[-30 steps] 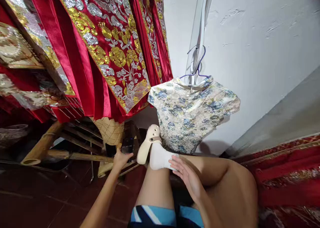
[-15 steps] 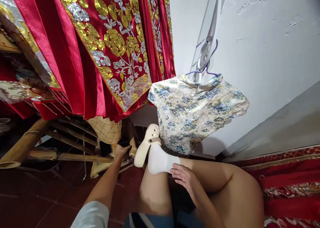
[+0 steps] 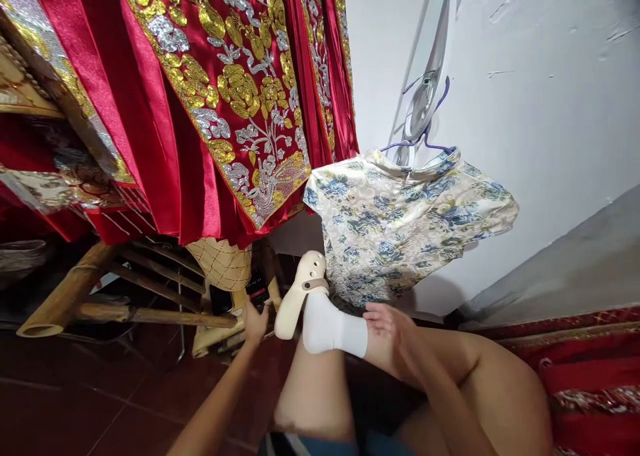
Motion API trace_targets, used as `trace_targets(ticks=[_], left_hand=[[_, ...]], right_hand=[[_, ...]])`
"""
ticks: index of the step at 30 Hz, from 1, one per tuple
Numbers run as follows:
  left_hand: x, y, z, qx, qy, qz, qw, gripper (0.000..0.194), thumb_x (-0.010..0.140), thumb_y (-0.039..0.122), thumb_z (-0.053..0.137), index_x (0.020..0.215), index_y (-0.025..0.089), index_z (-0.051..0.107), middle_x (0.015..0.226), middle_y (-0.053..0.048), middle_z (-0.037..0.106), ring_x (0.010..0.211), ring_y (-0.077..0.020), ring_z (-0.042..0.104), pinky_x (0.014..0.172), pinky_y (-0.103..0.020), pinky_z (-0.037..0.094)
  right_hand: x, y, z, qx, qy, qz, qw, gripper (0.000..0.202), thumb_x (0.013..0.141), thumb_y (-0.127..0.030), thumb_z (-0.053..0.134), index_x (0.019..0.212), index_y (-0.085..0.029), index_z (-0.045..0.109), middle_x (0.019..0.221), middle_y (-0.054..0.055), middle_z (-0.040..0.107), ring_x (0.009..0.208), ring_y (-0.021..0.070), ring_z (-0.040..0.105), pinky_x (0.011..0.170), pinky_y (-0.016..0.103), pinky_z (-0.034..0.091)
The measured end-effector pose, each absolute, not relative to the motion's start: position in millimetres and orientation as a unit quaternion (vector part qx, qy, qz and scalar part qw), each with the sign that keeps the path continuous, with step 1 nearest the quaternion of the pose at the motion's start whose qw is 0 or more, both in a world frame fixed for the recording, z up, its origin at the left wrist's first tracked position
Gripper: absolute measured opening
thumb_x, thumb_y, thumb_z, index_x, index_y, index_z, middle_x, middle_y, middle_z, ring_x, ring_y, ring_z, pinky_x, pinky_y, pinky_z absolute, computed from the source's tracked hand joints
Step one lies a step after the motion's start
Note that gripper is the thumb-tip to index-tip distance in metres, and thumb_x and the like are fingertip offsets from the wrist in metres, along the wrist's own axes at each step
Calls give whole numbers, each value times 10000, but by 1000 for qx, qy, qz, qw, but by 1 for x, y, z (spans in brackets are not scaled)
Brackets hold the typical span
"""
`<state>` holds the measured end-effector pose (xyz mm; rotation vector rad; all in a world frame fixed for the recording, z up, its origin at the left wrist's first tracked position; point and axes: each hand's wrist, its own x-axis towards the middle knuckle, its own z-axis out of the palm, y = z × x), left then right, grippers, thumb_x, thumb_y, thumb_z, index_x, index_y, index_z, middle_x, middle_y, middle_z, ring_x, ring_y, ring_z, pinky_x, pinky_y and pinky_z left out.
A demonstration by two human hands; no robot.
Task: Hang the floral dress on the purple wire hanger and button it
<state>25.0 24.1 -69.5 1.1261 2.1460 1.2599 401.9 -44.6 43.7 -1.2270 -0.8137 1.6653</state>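
My left hand (image 3: 256, 321) reaches down beside the bamboo rack, its thumb and fingers around the lower end of a dark phone (image 3: 257, 288). The phone's lit screen shows small digits, too blurred to read surely. My right hand (image 3: 387, 321) is open, its fingers laid lightly on the shin just above a white sock (image 3: 325, 326). That foot rests across the other knee and wears a cream clog (image 3: 300, 295) with holes and a grey-brown strap. The clog's toe points up, close to the hem of a hanging floral top (image 3: 400, 223).
Red satin garments (image 3: 240, 103) with gold and silver embroidery hang at upper left. Beneath them are a bamboo rack (image 3: 150, 314) and a cream, net-patterned object (image 3: 223, 261). The floral top hangs from a purple hanger (image 3: 439, 143) against the white wall (image 3: 555, 109). Red fabric (image 3: 590, 369) lies at right.
The phone's lit screen has come into view above my left hand. My right hand has moved slightly up and right along the shin. The whole view has shifted a little.
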Motion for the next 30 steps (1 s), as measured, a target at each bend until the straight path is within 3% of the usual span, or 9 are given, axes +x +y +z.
trace_targets(ticks=[3,7,10,13,17,21,25,30], left_hand=[[40,4,-56,411,718,524,201,608,799,489,630,1284,146,500,1362,-202,538,1363,-367,462,1168,-511,328],[70,-20,-14,402,665,607,169,466,902,448,526,1297,203,492,1363,-141,529,1303,-274,505,1146,-445,364],[114,-45,21,402,611,661,169,370,922,371,542,1262,227,528,1308,-106,558,1248,-248,532,1117,-420,390],[168,-66,51,497,518,656,234,267,923,297,557,1179,224,578,1206,-92,597,1183,-246,561,1073,-419,423],[221,-56,84,614,447,593,268,239,925,201,539,1155,232,596,1194,-93,600,1197,-248,548,1069,-421,414],[247,-15,121,663,405,567,274,308,914,171,535,1213,239,564,1246,-107,589,1220,-252,539,1058,-424,419],[263,21,176,696,354,589,206,374,910,132,501,1266,232,553,1276,-114,592,1222,-241,547,1042,-406,439],[288,78,253,737,250,619,107,372,974,132,408,1314,208,540,1381,-141,567,1267,-235,537,1038,-390,443]], right_hand=[[416,-18,91,-516,-389,569,509,500,782,-618,667,1030,-190,734,980,129,751,827,247,687,788,382,537],[416,33,138,-597,-503,345,521,500,856,-639,518,1093,-209,616,902,82,715,696,212,638,625,340,490],[408,61,151,-628,-521,258,517,426,822,-613,590,996,-226,548,792,32,650,702,215,576,646,325,416],[404,71,157,-645,-536,199,508,333,846,-560,581,818,-239,499,692,10,579,678,214,525,649,318,344],[406,71,166,-638,-563,160,500,323,901,-479,524,689,-251,436,577,-21,495,584,186,456,608,307,288],[407,68,179,-621,-576,141,512,319,923,-500,523,734,-248,475,577,-39,508,568,167,472,591,285,312],[412,66,210,-560,-573,132,583,337,949,-540,501,798,-240,521,587,-45,527,523,144,460,549,271,332],[416,75,258,-483,-581,173,632,379,937,-494,529,712,-198,602,533,-18,556,486,136,479,548,278,373]])
